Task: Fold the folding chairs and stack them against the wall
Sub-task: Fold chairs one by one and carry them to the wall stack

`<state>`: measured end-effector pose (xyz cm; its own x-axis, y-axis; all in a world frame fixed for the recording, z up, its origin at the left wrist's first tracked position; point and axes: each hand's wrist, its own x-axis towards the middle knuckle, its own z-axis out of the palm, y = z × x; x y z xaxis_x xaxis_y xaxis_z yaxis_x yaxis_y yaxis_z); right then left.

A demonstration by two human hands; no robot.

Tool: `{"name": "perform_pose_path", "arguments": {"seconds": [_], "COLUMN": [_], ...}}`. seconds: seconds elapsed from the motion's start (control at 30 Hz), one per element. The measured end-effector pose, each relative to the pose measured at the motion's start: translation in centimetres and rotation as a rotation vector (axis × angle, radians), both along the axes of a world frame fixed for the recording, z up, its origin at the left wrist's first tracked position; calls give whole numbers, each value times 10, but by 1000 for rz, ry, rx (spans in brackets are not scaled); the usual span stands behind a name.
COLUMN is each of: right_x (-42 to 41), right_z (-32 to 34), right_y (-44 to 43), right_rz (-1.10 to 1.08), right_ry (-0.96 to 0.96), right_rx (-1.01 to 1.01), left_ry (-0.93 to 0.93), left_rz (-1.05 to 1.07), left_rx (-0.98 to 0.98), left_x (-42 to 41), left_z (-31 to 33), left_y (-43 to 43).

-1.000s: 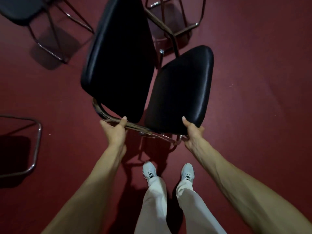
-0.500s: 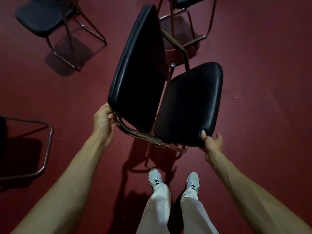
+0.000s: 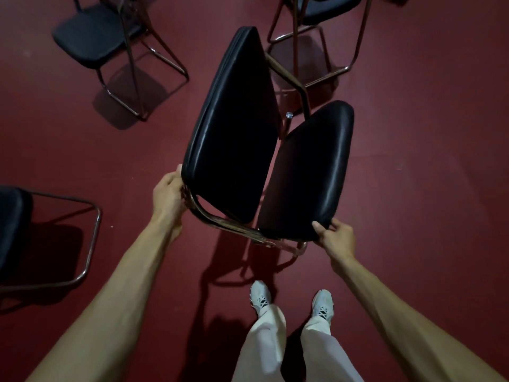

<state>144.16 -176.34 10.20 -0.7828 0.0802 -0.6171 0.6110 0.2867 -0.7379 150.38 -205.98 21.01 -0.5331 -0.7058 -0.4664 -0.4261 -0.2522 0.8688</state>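
You hold the folding chair [image 3: 234, 133] out in front of you, over the red floor [image 3: 413, 161] and just ahead of your white shoes [image 3: 260, 296]. Your left hand [image 3: 168, 194] is curled round the near corner of its larger black pad [image 3: 220, 175], where the metal frame [image 3: 228, 224] bends. Your right hand [image 3: 334, 239] pinches the near edge of the smaller pad [image 3: 311, 175], thumb on top (the other fingers are tucked under it). The two pads stand in a narrow V. Unfolded on the floor stand the far-left chair [image 3: 93, 37], the far-right chair [image 3: 327, 6] and the near-left chair [image 3: 11, 224].
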Motion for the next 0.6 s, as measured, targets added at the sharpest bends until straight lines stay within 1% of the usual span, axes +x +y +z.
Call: {"name": "perform_pose_path", "arguments": {"seconds": [0.07,0.17,0.23,0.3,0.47,0.53,0.6], "right_x": [-2,-5,-7,-7,-21,-23,-21], "right_z": [12,27,28,27,37,44,45], "right_y": [-28,-72,-86,-83,-61,-57,-57], "right_rz": [106,220,256,339,447,448,434], "right_ry": [27,21,29,63,105,111,117], "right_rx": [-23,-52,4,102,226,237,182], "left_ry": [10,39,25,-2,-131,-176,-139], "left_rz": [6,-23,-81,-147,-321,-330,-291], "left_rx": [-56,-73,-85,-94,-180,-200,-150], "left_x": [-1,-4,-4,-5,-21,-32,-40], "left_z": [9,25,32,37,30,23,22], "left_y": [0,8,11,6,-23,-24,-14]}}
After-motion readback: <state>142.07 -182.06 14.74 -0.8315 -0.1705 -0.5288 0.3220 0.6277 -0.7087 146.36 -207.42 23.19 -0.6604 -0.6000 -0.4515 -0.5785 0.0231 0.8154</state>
